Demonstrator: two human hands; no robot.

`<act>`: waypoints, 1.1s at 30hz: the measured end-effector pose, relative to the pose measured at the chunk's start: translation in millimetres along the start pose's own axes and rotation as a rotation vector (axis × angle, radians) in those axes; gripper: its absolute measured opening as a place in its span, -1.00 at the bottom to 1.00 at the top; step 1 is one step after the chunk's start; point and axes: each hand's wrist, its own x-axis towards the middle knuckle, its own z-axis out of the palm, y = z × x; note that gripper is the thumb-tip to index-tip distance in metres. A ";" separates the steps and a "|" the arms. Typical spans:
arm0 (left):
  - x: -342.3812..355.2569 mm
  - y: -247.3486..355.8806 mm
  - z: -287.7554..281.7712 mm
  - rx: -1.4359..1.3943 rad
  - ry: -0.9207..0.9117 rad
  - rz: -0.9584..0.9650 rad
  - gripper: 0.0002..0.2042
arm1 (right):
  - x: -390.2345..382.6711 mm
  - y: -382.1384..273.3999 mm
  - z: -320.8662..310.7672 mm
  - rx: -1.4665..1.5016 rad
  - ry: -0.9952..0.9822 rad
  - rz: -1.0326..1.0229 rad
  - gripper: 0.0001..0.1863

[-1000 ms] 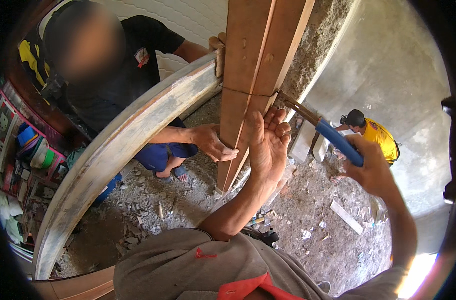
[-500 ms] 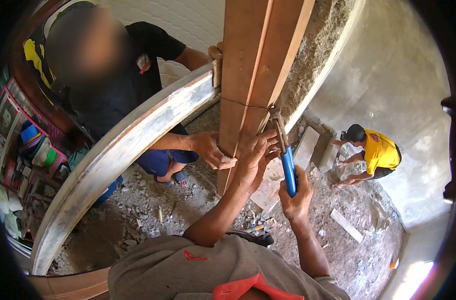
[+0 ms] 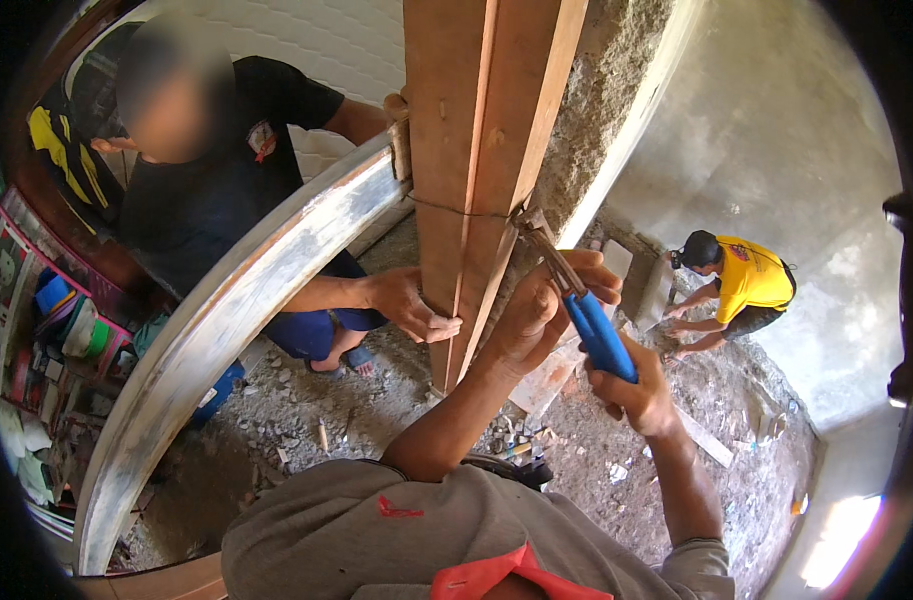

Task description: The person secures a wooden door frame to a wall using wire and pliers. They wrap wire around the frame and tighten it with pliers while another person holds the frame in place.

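A pair of pincers (image 3: 599,335) with blue-sleeved handles is gripped in my right hand (image 3: 639,388). Its rusty jaws meet a thin wire (image 3: 457,209) at the right edge of an upright wooden frame post (image 3: 442,120); the wire runs across the post's face. My left hand (image 3: 537,315) is closed around the pincers' neck just below the jaws, its fingers passing behind the tool and its thumb to the left. Part of those fingers is hidden. A co-worker's hand (image 3: 417,305) rests against the post's left side.
A curved, worn wooden piece (image 3: 237,290) sweeps from the post to the lower left. Behind it stands a co-worker in black (image 3: 192,210). Another in yellow (image 3: 752,285) bends low by the grey wall (image 3: 777,140). Rubble and a loose board (image 3: 705,437) lie on the floor.
The pincers have tilted, their handles swinging to the right with my right hand. My left fingers have moved from beside the post onto the pincers' neck. The view has shifted slightly.
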 end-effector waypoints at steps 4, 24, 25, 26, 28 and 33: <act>1.8 5.4 -3.7 -0.073 -0.005 0.021 -0.20 | 7.9 28.9 35.0 0.032 0.092 -0.117 -0.61; 16.2 2.2 -16.0 -0.273 -0.241 -0.095 -0.60 | 30.3 51.1 52.8 -0.064 0.295 -0.267 -0.57; 16.2 -1.1 -7.9 -0.264 -0.157 -0.079 -0.60 | 21.7 45.5 49.3 -0.263 0.429 -0.448 -0.45; 17.3 -4.7 2.1 -0.272 -0.097 -0.042 -0.60 | 9.5 39.2 43.1 -0.487 0.578 -0.539 -0.33; 20.3 -11.7 23.7 -0.314 0.066 0.016 -0.60 | -2.1 27.9 30.7 -0.887 0.666 -0.753 -0.14; 36.3 -16.3 61.0 -0.290 0.388 0.107 -0.58 | -1.1 16.6 19.7 -1.306 0.932 -0.641 -0.08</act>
